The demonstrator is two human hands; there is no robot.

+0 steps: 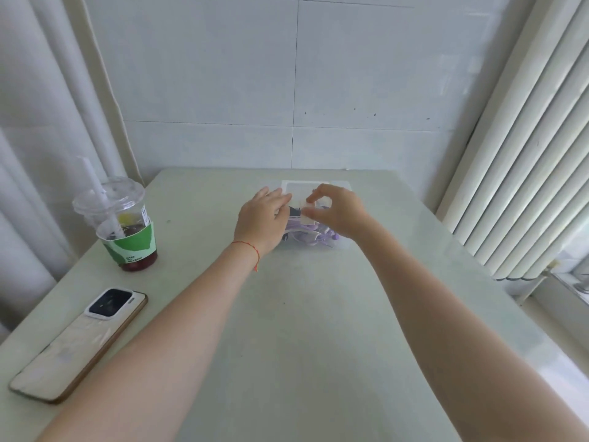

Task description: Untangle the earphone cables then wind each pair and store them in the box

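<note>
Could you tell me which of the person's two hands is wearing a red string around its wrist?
The left hand; a thin red string circles its wrist, while the right hand has a bare wrist.

box (338, 244) far centre on table (302, 330), earphones (314, 234) inside | hands on box | cup (122, 224) far left | phone (79, 342) before cup

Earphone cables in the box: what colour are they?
Light purple, seen in the head view: the earphone cables lie bunched in the clear box.
</note>
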